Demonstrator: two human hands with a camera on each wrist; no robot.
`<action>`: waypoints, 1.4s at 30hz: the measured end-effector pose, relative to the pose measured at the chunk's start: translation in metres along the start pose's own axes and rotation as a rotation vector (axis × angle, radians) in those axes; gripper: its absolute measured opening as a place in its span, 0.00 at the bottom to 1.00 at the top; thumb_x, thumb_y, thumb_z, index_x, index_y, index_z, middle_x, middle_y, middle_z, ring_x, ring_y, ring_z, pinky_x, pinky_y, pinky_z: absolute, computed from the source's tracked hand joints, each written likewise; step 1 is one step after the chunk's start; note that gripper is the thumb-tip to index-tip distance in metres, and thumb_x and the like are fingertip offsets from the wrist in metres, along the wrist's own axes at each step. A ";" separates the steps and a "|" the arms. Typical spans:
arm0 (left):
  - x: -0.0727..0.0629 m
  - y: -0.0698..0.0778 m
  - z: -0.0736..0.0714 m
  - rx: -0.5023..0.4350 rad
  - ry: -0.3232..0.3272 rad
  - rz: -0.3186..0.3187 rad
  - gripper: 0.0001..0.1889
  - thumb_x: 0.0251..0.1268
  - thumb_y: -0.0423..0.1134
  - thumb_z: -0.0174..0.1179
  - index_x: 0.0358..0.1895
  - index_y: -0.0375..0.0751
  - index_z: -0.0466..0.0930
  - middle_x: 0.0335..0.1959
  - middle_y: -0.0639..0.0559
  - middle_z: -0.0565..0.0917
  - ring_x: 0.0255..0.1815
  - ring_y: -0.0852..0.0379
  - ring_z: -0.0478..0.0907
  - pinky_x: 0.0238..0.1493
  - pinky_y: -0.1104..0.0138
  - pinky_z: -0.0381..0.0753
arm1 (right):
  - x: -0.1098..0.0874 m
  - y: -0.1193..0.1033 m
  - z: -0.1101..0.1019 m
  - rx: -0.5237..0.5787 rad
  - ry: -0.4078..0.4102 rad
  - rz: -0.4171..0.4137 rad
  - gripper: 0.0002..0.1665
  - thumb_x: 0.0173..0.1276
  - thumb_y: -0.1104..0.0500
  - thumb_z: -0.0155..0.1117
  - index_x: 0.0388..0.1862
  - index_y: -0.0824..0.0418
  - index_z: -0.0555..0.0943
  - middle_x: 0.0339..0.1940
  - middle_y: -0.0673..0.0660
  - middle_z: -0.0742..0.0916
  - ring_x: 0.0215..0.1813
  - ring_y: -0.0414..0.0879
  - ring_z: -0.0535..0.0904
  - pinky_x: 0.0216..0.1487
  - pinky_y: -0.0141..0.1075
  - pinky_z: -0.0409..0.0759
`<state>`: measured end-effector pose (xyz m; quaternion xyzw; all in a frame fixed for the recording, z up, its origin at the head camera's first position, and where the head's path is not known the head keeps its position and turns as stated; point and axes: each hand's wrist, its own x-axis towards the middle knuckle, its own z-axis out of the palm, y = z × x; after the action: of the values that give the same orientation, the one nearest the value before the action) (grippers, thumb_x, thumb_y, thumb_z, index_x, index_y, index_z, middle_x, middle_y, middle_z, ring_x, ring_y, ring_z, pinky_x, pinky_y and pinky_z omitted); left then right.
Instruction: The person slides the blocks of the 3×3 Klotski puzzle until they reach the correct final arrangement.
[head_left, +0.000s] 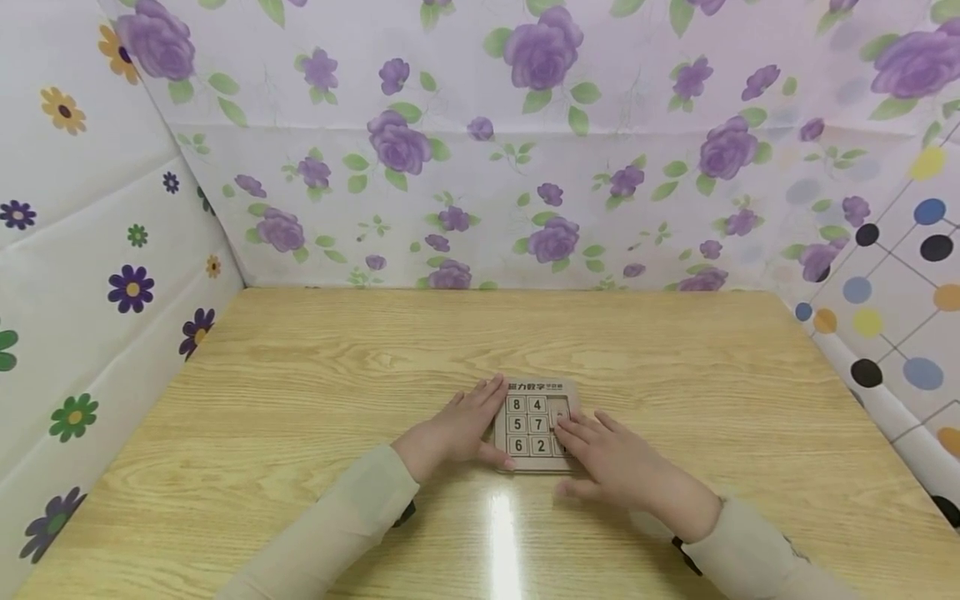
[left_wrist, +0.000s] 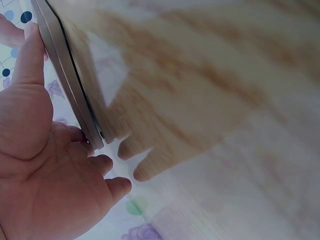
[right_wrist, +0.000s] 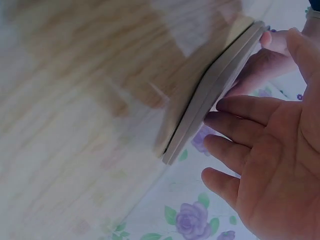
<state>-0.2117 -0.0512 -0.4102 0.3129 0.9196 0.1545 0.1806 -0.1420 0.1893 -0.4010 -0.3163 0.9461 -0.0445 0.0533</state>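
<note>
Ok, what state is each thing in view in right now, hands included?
Glossy light wood-grain table: reflecting a bright streak of light.
Flat beige square number-puzzle board: lying face up on the table.
Square numbered tiles: two left columns read 8-4, 5-7, 6-2; right column partly hidden.
Bare left hand: holding the board's left edge.
Bare right hand: fingers extended over the right column.
White purple-flowered cloth: hung upright, creased.

The right grip [head_left: 617,467] partly hides the lower-right number tile [head_left: 560,450].
</note>
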 end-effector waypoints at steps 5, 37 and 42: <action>0.000 0.000 -0.001 -0.014 0.002 0.002 0.59 0.49 0.62 0.66 0.76 0.36 0.41 0.78 0.45 0.40 0.78 0.43 0.40 0.75 0.46 0.45 | -0.005 -0.005 -0.002 0.005 0.004 -0.005 0.45 0.65 0.35 0.54 0.66 0.69 0.69 0.69 0.64 0.72 0.71 0.60 0.64 0.72 0.57 0.57; 0.001 0.000 0.002 -0.008 -0.014 -0.005 0.59 0.49 0.64 0.64 0.76 0.37 0.39 0.78 0.45 0.38 0.78 0.44 0.38 0.76 0.47 0.44 | 0.012 0.004 -0.001 0.055 0.034 -0.006 0.44 0.65 0.38 0.58 0.68 0.69 0.66 0.71 0.64 0.69 0.72 0.61 0.62 0.72 0.58 0.58; 0.001 0.000 0.000 0.000 -0.012 -0.002 0.59 0.49 0.63 0.64 0.76 0.36 0.40 0.78 0.44 0.39 0.78 0.43 0.39 0.75 0.47 0.45 | 0.017 0.003 -0.001 0.051 0.037 -0.016 0.45 0.65 0.37 0.56 0.69 0.68 0.65 0.72 0.64 0.68 0.73 0.61 0.60 0.72 0.58 0.57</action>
<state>-0.2119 -0.0508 -0.4108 0.3129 0.9188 0.1524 0.1861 -0.1577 0.1818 -0.4018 -0.3215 0.9429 -0.0750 0.0436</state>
